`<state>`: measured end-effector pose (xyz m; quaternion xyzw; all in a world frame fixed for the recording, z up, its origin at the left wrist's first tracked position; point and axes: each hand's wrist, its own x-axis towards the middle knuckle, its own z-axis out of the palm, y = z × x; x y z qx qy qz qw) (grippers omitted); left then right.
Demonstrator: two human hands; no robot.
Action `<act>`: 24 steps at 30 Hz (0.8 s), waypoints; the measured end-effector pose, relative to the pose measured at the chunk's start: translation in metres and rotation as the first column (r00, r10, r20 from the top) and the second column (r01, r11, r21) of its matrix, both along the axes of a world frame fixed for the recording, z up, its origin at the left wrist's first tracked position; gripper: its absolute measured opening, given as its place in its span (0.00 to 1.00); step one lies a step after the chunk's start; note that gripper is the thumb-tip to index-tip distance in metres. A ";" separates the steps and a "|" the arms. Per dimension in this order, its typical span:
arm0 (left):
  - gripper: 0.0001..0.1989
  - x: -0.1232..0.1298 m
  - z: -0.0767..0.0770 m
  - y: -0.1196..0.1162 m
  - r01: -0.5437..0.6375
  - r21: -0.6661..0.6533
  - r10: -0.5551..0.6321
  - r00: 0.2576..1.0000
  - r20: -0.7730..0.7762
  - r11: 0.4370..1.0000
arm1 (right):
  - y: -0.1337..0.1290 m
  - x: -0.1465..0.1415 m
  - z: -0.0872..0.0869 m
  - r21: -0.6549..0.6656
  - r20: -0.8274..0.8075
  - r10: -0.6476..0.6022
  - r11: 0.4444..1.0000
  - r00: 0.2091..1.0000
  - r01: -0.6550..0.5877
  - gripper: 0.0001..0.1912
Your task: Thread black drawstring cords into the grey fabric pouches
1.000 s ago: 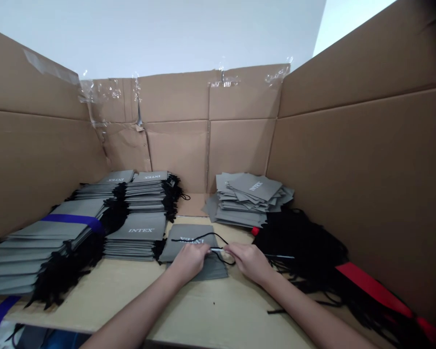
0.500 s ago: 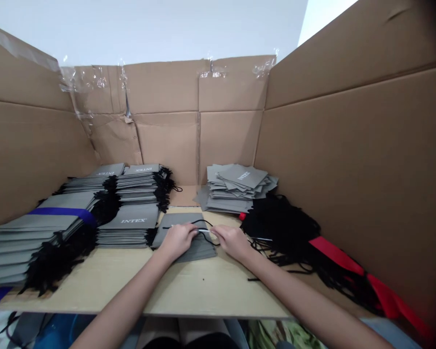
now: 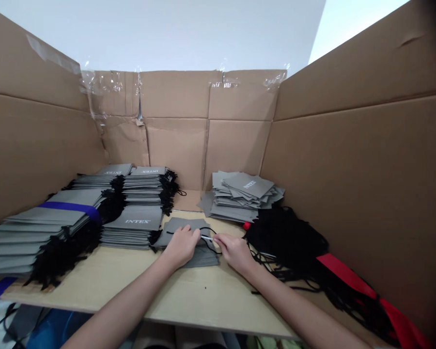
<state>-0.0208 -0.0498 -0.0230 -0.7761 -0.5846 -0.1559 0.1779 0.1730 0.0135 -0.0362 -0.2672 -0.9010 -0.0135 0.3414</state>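
My right hand [image 3: 236,249] pinches a thin whitish rod [image 3: 207,238] that points left toward my other hand. A black cord [image 3: 215,251] loops around the rod, and a short cord end shows left of my fingers. My left hand [image 3: 183,246] is closed at the top grey pouch [image 3: 172,226], its fingertips at the rod's far end. Whether the rod's tip is inside the fabric is hidden. More flat grey pouches [image 3: 203,261] lie beneath both hands on the pale board [image 3: 192,300].
Stacks of corded grey INTEX pouches [image 3: 134,228] stand at left, some under a purple strap [image 3: 70,207]. A loose pouch pile [image 3: 249,186] sits back right. Beside it lies a black cord bundle [image 3: 287,237] with a red ribbon [image 3: 347,275]. Cardboard walls [image 3: 356,160] enclose three sides.
The camera view has shifted, so everything appears slightly right. My right hand has drawn a little away from the left, with the rod still between them. The pouch is now tilted up slightly.
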 end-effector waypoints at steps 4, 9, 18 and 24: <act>0.12 0.002 -0.003 0.003 0.000 -0.005 -0.001 1.000 -0.023 1.000 | 0.001 -0.001 -0.001 -0.043 -0.024 0.008 0.999 1.000 -0.009 0.11; 0.13 -0.002 -0.001 0.004 -0.041 0.046 0.040 0.999 0.011 0.998 | 0.002 -0.001 0.002 -0.047 -0.040 0.014 0.999 0.999 -0.016 0.11; 0.12 -0.004 -0.002 -0.001 0.020 0.080 -0.018 0.999 -0.029 0.997 | 0.000 0.003 0.005 -0.023 -0.008 0.086 0.996 0.996 -0.086 0.11; 0.11 0.006 -0.003 -0.004 0.051 0.047 -0.046 0.994 -0.099 0.998 | -0.004 0.005 0.006 0.096 0.090 0.037 0.994 0.995 -0.045 0.13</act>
